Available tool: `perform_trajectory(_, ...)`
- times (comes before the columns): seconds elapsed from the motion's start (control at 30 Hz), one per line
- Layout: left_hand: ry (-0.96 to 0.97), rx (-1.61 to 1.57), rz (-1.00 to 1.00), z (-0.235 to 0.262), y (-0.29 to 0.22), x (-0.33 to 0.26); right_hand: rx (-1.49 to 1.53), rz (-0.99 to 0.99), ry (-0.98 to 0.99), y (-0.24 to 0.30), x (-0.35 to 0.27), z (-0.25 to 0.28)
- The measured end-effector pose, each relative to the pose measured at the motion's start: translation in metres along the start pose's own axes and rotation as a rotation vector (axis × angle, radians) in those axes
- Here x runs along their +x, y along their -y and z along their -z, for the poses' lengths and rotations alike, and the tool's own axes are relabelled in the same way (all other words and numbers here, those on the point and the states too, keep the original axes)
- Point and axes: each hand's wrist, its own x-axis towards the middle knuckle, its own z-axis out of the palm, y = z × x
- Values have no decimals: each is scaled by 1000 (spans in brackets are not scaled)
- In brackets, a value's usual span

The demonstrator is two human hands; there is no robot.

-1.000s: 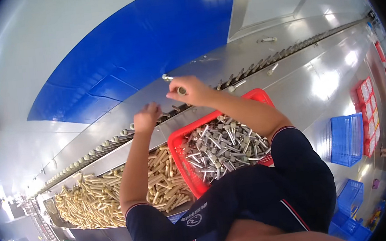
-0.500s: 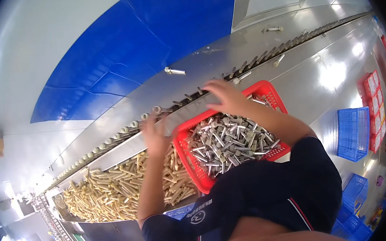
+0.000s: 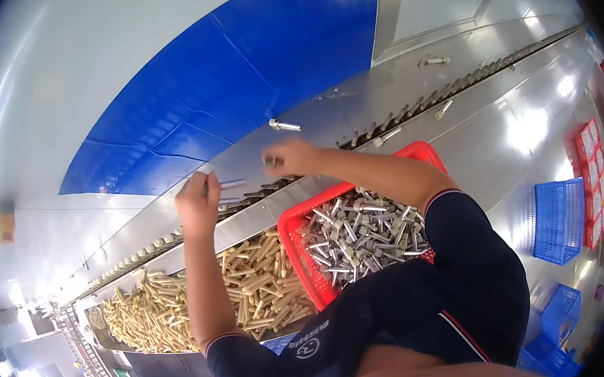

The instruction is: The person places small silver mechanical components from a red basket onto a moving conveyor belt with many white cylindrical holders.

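Left hand was closed on a silvery rod, which pointed to the right near the row of pegs. Right hand had its fingers narrow around a small greenish piece, blurred in its details. On the near side, a red basket contained many capped metal parts, and beside it lay beige sticks. Beyond the pegs, one loose bolt-like part rested on the steel tabletop.
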Motion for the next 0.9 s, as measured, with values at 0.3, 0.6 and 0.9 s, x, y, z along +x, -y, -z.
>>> perform_trajectory(0.3,674,-273,-116,-88,-64,-127,202,-78,689,62,-108,67)
perform_trajectory(0.6,127,542,-90,-59,68,-62,-314,186,-74,54,8,-35)
perform_trajectory(0.9,-23,78,-213,-45,59,-27,297,-16,143,42,35,15)
